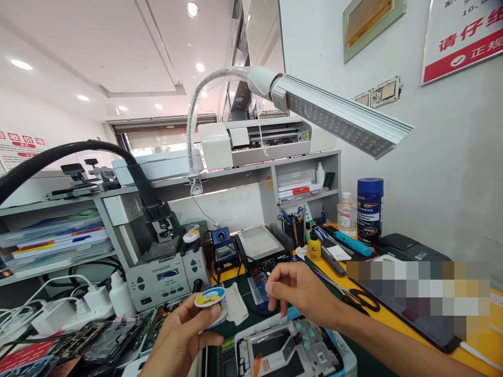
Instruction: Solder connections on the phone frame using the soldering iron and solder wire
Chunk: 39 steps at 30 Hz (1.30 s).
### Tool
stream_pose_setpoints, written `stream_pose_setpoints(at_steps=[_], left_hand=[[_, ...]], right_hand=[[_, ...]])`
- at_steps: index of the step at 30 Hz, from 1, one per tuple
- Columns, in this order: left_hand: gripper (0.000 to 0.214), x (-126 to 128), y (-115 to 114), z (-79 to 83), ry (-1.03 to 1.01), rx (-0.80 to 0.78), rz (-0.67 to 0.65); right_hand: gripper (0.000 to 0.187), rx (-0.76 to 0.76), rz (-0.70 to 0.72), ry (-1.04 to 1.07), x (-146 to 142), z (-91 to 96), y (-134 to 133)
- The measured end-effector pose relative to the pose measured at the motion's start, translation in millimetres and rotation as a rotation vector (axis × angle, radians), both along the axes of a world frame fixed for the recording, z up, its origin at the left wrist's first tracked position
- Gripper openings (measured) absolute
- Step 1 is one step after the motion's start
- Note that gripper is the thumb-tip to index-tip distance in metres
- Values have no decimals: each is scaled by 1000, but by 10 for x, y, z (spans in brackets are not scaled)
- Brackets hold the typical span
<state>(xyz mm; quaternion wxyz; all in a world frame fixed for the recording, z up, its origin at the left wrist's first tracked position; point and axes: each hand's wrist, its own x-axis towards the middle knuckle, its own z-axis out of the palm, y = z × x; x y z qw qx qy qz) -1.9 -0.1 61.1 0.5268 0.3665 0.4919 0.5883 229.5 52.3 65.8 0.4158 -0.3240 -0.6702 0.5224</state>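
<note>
My left hand (188, 330) is closed around a small round spool (210, 297) with a blue, yellow and white label, held up between thumb and fingers. My right hand (293, 288) hovers a little to the right of it, fingers curled in a pinch. A small pale tip shows at its fingers, but I cannot make out what it is. Beneath both hands lies an opened device (288, 348) with its metal frame, ribbon cable and inner board exposed. A crumpled white cloth or tissue (237, 303) rests on the green mat behind the spool.
A soldering station (225, 246) and a grey rework station (168, 277) stand behind. Black scissors (363, 299) and a dark-screened device (408, 314) lie at right. Circuit boards (113, 335) crowd the left. An LED lamp (341, 112) hangs overhead.
</note>
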Motion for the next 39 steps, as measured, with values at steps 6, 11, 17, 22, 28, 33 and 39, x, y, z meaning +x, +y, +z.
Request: stream_pose_setpoints(at_steps=[6,11,17,22,28,33,39], left_hand=[[49,4,4,-12,-2,2,-9],[46,25,-14,-8,29,9,-29],[48,40,-28,-25,108,16,-61],[49,19,-7,-38,138,-3,-71],[50,0,14,-46,141,-30,-79],[48,34,-18,-28,131,-24,-43],[46,81,-55,0,112,-3,-17]], right_hand=[[21,41,-10,-13,6,-7,5],[25,168,-32,-106,1,7,-78],[19,170,6,-214,10,-9,-69],[22,120,24,-236,64,25,-5],[21,81,89,-259,118,52,24],[17,38,122,-245,142,53,38],[12,13,130,-227,143,83,53]])
